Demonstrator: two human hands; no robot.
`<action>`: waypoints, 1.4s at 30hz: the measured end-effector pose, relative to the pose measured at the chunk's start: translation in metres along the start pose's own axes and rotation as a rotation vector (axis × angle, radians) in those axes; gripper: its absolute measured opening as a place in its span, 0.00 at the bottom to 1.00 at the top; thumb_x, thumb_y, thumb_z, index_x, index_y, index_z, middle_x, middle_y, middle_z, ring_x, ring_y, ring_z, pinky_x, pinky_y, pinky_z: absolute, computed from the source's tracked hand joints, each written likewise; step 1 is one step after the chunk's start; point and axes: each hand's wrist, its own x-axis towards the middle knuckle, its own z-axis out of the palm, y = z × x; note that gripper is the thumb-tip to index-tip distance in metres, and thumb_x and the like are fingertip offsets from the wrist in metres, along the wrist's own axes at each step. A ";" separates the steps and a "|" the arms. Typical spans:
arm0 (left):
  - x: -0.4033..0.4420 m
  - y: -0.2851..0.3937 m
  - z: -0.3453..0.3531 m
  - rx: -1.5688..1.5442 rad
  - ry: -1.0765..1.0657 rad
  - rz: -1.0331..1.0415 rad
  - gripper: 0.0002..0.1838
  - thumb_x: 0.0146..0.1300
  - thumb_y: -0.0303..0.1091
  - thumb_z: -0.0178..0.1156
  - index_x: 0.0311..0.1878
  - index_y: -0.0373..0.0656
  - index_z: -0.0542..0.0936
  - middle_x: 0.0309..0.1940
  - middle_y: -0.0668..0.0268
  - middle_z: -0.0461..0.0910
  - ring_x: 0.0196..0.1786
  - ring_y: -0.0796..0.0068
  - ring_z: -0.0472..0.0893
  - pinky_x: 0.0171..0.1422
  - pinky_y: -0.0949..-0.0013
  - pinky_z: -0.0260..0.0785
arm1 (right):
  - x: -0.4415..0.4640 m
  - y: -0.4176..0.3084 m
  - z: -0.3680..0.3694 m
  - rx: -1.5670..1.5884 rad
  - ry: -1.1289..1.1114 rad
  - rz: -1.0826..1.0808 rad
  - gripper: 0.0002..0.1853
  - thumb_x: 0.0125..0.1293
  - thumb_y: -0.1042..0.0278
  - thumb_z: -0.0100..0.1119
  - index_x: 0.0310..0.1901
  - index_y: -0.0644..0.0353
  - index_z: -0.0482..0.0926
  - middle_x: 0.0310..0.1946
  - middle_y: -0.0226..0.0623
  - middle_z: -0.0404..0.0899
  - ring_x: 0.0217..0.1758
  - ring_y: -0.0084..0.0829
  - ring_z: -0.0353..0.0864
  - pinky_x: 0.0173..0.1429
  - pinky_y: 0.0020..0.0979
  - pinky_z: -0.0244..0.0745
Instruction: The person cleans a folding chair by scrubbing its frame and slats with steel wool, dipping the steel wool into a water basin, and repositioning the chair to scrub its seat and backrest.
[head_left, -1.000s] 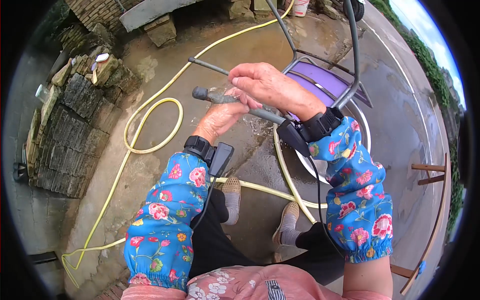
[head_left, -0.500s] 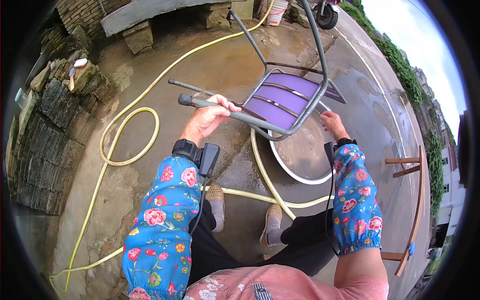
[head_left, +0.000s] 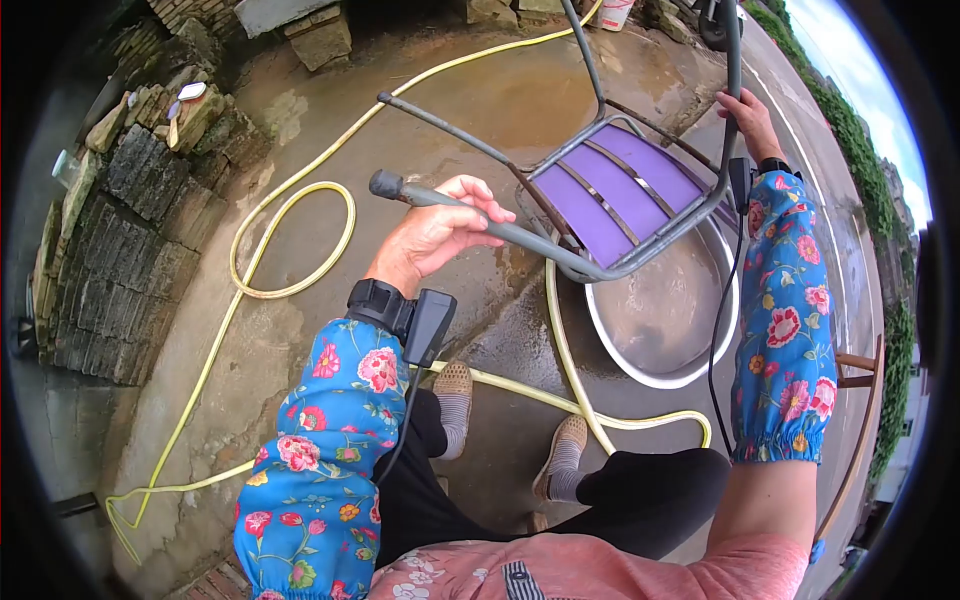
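A chair with a grey metal tube frame and a purple seat is held tilted in the air, its underside strips facing me. My left hand is closed round one leg near its dark rubber cap. On the far right, my right hand grips another tube of the frame. Below the chair, a wide metal basin of cloudy water stands on the wet ground, partly covered by the seat.
A yellow hose loops over the concrete at left and runs past my feet. Stacked stone slabs line the left side. A wooden frame stands at right. A white bucket and a wheel are at the back.
My right hand has moved up and away from beside the basin to take hold of the chair frame. The view has shifted slightly, and my left hand keeps its grip on the leg.
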 end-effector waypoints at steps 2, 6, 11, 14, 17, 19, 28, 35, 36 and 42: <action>-0.004 0.002 0.006 -0.129 0.155 -0.038 0.15 0.59 0.19 0.55 0.47 0.46 0.73 0.41 0.62 0.81 0.61 0.53 0.76 0.58 0.46 0.73 | -0.003 -0.001 0.019 0.056 0.090 -0.060 0.15 0.59 0.55 0.68 0.39 0.57 0.80 0.27 0.25 0.74 0.27 0.20 0.74 0.36 0.27 0.69; -0.002 -0.005 0.007 -0.275 0.784 -0.034 0.16 0.65 0.24 0.54 0.55 0.40 0.67 0.47 0.49 0.76 0.58 0.45 0.76 0.57 0.35 0.71 | -0.008 -0.014 0.048 0.004 0.028 -0.009 0.20 0.59 0.47 0.69 0.33 0.57 0.77 0.22 0.25 0.71 0.19 0.19 0.70 0.23 0.24 0.63; 0.001 -0.024 -0.028 -0.255 0.919 -0.068 0.24 0.66 0.32 0.54 0.62 0.36 0.59 0.57 0.44 0.64 0.58 0.38 0.71 0.58 0.31 0.67 | -0.020 -0.046 0.079 -0.091 0.156 -0.061 0.24 0.58 0.42 0.68 0.25 0.58 0.76 0.13 0.27 0.68 0.15 0.19 0.68 0.21 0.26 0.64; 0.003 -0.023 -0.051 -0.277 1.035 -0.108 0.36 0.65 0.37 0.58 0.72 0.35 0.56 0.75 0.48 0.47 0.69 0.30 0.59 0.65 0.27 0.56 | -0.028 -0.080 0.095 -0.169 0.162 -0.125 0.27 0.57 0.41 0.67 0.29 0.63 0.79 0.13 0.29 0.69 0.15 0.21 0.69 0.22 0.27 0.66; -0.002 -0.016 -0.030 -0.244 0.942 -0.242 0.38 0.65 0.42 0.58 0.73 0.39 0.54 0.76 0.49 0.45 0.69 0.28 0.58 0.66 0.27 0.54 | -0.038 -0.097 0.098 -0.260 0.168 -0.125 0.27 0.57 0.41 0.67 0.30 0.63 0.80 0.12 0.29 0.69 0.15 0.21 0.70 0.22 0.28 0.66; -0.005 -0.020 -0.045 -0.237 0.920 -0.266 0.39 0.65 0.45 0.57 0.75 0.42 0.53 0.76 0.48 0.44 0.69 0.27 0.59 0.65 0.29 0.57 | -0.049 -0.113 0.102 -0.255 0.108 -0.117 0.25 0.57 0.43 0.67 0.31 0.64 0.80 0.12 0.29 0.69 0.15 0.20 0.69 0.21 0.27 0.65; -0.017 -0.025 -0.027 0.143 0.867 -0.530 0.50 0.56 0.52 0.63 0.76 0.43 0.50 0.75 0.44 0.48 0.67 0.36 0.63 0.64 0.36 0.59 | -0.149 -0.134 0.113 0.051 0.064 0.003 0.19 0.56 0.52 0.72 0.24 0.59 0.77 0.16 0.23 0.69 0.19 0.16 0.66 0.24 0.25 0.63; 0.027 -0.055 0.116 0.478 0.312 -0.189 0.53 0.53 0.38 0.69 0.77 0.41 0.47 0.73 0.50 0.54 0.69 0.55 0.65 0.68 0.52 0.60 | -0.202 -0.114 0.174 0.017 0.176 -0.135 0.22 0.50 0.51 0.75 0.24 0.62 0.78 0.18 0.37 0.74 0.22 0.28 0.70 0.32 0.34 0.70; 0.043 -0.076 0.119 0.549 0.275 -0.124 0.51 0.54 0.36 0.69 0.76 0.40 0.49 0.72 0.52 0.58 0.67 0.60 0.68 0.66 0.60 0.65 | -0.210 -0.119 0.180 -0.037 0.168 -0.117 0.21 0.49 0.51 0.75 0.25 0.61 0.78 0.20 0.39 0.76 0.23 0.32 0.73 0.33 0.35 0.71; 0.081 -0.117 0.136 0.437 0.037 -0.071 0.22 0.69 0.40 0.59 0.62 0.44 0.68 0.53 0.69 0.73 0.56 0.78 0.74 0.56 0.68 0.71 | -0.233 -0.118 0.177 0.019 0.105 -0.128 0.19 0.52 0.57 0.74 0.26 0.63 0.76 0.21 0.39 0.73 0.26 0.27 0.70 0.35 0.34 0.70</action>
